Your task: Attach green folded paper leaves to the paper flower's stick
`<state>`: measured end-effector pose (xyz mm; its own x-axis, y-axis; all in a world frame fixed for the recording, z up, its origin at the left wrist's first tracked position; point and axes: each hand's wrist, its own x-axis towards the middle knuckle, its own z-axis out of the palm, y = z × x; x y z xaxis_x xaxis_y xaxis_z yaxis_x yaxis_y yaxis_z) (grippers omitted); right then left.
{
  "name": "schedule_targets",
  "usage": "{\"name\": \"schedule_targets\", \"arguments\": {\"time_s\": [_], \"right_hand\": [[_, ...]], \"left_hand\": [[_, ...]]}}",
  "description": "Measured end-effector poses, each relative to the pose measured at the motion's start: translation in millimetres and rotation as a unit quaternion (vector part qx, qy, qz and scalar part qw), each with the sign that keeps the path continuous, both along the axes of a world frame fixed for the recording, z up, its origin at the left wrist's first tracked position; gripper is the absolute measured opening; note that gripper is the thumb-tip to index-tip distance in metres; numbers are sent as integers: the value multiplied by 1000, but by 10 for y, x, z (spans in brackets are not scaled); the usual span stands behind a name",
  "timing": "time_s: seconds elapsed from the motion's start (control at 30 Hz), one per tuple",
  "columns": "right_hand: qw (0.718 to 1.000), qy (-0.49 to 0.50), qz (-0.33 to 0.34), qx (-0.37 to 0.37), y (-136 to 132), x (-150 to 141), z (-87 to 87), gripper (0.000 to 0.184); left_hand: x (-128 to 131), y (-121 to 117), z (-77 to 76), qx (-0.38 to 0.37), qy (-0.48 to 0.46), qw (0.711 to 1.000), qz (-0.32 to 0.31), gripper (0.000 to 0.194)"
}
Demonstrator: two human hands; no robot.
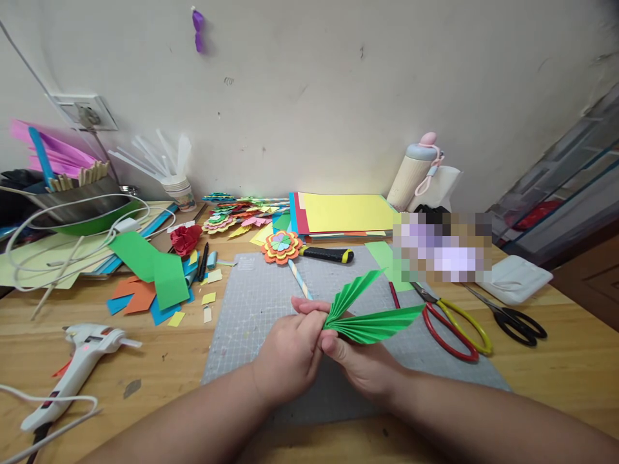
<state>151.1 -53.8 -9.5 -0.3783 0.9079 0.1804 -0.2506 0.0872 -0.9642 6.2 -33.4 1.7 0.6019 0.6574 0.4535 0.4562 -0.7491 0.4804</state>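
Both hands meet above the grey cutting mat (242,290), closed round the gathered end of a pleated green paper leaf (377,324). Its two fanned halves spread up and to the right. My left hand (293,351) has its fingers wrapped over the pinched end. Underneath and beside it, my right hand (360,364) presses with the thumb near the base of the folds. The overlapping fingers hide the gathered end itself. Just beyond the hands lies a layered paper flower (281,247) on a striped paper straw (300,280).
A glue gun (91,351) lies at left with its cable. Red-and-yellow scissors (457,328) and black scissors (517,324) rest at right. A utility knife (326,254) touches the flower. Behind are stacked coloured paper (348,212), paper cups (180,193), and a bottle (411,174).
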Motion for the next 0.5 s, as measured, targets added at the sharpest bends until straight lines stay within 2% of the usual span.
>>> {"name": "schedule_targets", "arguments": {"time_s": [0.3, 0.5], "right_hand": [[999, -20, -29, 5, 7, -50, -50, 39], [997, -61, -41, 10, -2, -34, 10, 40]], "left_hand": [[3, -11, -20, -37, -15, 999, 17, 17], [5, -11, -24, -37, -15, 999, 16, 18]]}}
